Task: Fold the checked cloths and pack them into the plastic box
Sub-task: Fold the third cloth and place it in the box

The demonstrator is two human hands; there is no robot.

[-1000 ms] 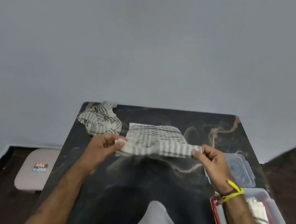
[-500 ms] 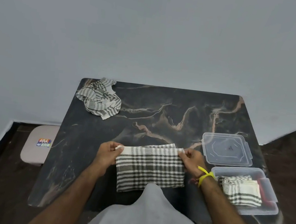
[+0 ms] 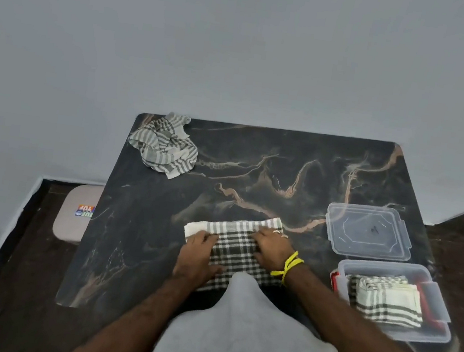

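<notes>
A black-and-white checked cloth [image 3: 235, 242], folded into a rectangle, lies flat on the dark marble table [image 3: 256, 164] near its front edge. My left hand [image 3: 199, 255] rests flat on the cloth's left part. My right hand [image 3: 273, 246], with a yellow band at the wrist, presses on its right part with fingers spread. A crumpled checked cloth [image 3: 165, 145] sits at the table's far left corner. The clear plastic box [image 3: 433, 297] at the front right holds a folded checked cloth [image 3: 385, 299].
The box's clear lid [image 3: 367, 235] lies flat on the table just behind the box. A pale stool [image 3: 72, 214] with a sticker stands on the floor left of the table. A grey wall runs behind the table. A cable lies on the floor at far left.
The cloth, held up by its top corners a second ago, now lies folded on the table. Both hands have let go of the corners and moved inward to lie flat on it.
</notes>
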